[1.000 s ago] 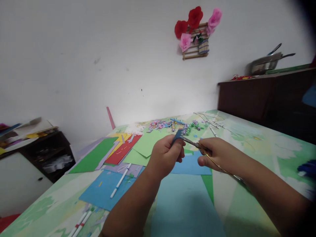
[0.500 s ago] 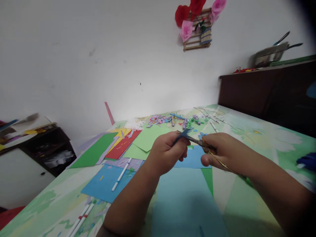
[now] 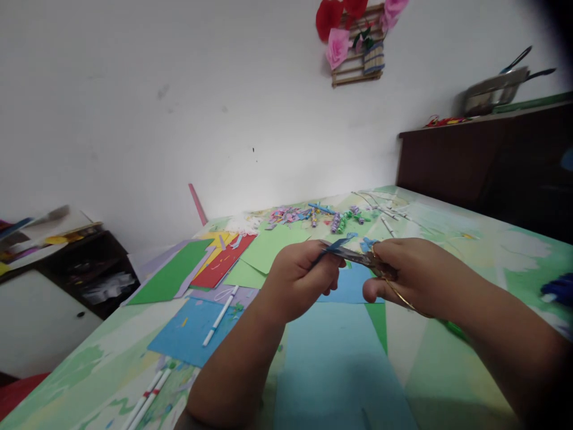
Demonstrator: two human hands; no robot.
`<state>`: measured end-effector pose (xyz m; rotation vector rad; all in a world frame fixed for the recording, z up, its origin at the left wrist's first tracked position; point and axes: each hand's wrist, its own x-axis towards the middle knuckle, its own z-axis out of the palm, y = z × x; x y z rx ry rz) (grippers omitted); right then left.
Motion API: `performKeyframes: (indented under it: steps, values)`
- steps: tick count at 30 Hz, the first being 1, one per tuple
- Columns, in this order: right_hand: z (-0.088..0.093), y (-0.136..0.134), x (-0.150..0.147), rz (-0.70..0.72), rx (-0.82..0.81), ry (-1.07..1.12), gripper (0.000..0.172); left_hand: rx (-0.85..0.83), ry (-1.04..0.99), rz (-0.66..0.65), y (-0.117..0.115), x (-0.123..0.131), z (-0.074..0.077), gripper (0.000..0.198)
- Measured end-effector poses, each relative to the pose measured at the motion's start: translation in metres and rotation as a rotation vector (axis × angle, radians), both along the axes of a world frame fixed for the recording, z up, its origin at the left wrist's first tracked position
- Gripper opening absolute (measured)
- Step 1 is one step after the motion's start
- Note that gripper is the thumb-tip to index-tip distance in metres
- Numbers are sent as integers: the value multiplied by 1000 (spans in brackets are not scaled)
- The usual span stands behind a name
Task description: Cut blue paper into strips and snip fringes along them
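Observation:
My left hand [image 3: 299, 279] is closed on a small strip of blue paper [image 3: 336, 244], whose pointed end sticks out past the fingertips. In my right hand [image 3: 400, 270] is a pair of scissors [image 3: 358, 257] with gold-coloured handles, fingers and thumb in the loops. The blades reach left to the blue strip and lie against it beside my left fingertips; how far apart they are is hard to tell. Below both hands a light blue sheet [image 3: 338, 364] lies flat on the table, with a brighter blue sheet [image 3: 344, 285] behind it.
Green card [image 3: 172, 272], red card [image 3: 226, 261] and a blue sheet [image 3: 190, 328] with a white marker [image 3: 220, 316] lie left. Paper scraps [image 3: 290, 214] and curled paper pieces [image 3: 340, 222] are heaped near the wall. A dark cabinet [image 3: 474, 161] stands at the right.
The strip's outer end showed several spread points and now shows a narrower, single-looking tip. Both hands stay almost in place, and the view has shifted slightly.

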<state>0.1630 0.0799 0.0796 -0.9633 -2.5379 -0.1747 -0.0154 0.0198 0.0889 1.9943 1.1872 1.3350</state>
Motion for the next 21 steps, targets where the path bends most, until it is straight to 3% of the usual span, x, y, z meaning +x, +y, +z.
performKeyframes:
  steps: [14, 21]
  values:
    - [-1, 2, 7, 0, 169, 14, 53, -214, -145, -169, 1, -3, 1, 21]
    - [-2, 2, 8, 70, 48, 16, 52, -35, -29, -106, -4, -5, 5, 28]
